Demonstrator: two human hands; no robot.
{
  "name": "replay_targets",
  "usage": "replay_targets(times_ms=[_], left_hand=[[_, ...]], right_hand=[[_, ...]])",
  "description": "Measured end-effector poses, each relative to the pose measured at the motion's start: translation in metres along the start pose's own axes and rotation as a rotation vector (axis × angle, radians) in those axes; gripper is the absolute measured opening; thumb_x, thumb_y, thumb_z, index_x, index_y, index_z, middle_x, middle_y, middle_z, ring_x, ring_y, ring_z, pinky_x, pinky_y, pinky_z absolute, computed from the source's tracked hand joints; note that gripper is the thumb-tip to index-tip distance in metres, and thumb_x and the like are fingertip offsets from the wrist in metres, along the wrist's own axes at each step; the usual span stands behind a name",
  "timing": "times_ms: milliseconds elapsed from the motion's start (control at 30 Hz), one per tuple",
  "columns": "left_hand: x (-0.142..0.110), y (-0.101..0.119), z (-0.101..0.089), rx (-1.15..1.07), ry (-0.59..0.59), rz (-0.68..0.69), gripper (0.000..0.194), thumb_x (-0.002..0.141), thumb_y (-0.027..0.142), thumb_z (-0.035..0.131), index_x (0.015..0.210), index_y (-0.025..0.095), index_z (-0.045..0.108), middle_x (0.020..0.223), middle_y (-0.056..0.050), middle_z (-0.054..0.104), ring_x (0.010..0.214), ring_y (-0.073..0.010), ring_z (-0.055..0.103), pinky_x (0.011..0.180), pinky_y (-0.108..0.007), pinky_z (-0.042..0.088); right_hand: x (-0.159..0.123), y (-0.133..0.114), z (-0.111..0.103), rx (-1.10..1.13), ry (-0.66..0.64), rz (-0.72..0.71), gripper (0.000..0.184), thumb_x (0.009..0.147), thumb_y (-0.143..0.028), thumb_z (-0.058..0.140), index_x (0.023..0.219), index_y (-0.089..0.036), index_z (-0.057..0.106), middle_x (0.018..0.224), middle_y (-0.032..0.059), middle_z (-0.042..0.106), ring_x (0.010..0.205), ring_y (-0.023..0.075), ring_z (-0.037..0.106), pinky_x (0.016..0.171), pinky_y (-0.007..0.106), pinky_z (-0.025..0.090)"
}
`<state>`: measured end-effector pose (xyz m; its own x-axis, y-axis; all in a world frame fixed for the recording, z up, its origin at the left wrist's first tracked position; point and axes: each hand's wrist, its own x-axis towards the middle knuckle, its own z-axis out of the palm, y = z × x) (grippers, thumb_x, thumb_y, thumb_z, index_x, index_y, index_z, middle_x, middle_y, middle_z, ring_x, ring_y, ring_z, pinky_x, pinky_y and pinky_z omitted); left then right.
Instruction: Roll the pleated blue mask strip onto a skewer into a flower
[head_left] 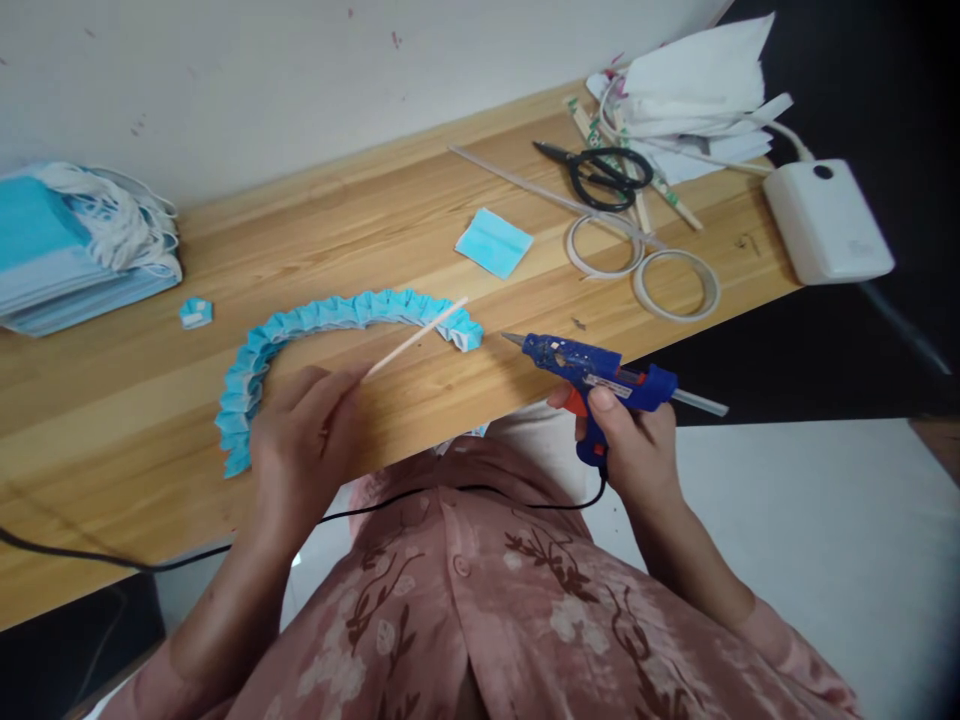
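Note:
My left hand (304, 450) is closed on a thin wooden stick (412, 342), whose far end points up and right over a pleated blue strip (352, 310). The strip curves in an arch on the table, its left end partly behind my hand. In my right hand (637, 440) is a blue glue gun (574, 360), gripped by the handle with fingers near the orange trigger. Its metal nozzle points left, close to the strip's right end but apart from it. A clear glue stick (701, 402) juts from the gun's back. Above lies a flat blue square (495, 243).
Black scissors (600, 175), two tape rolls (677, 285) and wrapped chopsticks (679, 200) lie at the right rear, near white paper (694, 90) and a white power block (829, 220). Stacked blue masks (45, 250) and a small folded blue piece (196, 313) are left. A black cord (187, 562) crosses the front edge.

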<state>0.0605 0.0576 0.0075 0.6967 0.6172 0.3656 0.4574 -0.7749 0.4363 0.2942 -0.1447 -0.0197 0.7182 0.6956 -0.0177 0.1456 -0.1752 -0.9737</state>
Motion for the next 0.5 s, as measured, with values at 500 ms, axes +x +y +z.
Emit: replay_targets(times_ms=[500], left_hand=[[0.045, 0.035, 0.045, -0.097, -0.382, -0.193, 0.04, 0.101, 0.028, 0.041, 0.121, 0.024, 0.075, 0.094, -0.003, 0.078, 0.082, -0.0213, 0.071, 0.071, -0.031, 0.043]], right_hand=[[-0.006, 0.007, -0.002, -0.024, 0.006, 0.08, 0.047, 0.093, -0.062, 0.065, 0.085, -0.019, 0.083, 0.055, -0.0007, 0.06, 0.046, 0.0092, 0.05, 0.043, 0.022, 0.037]])
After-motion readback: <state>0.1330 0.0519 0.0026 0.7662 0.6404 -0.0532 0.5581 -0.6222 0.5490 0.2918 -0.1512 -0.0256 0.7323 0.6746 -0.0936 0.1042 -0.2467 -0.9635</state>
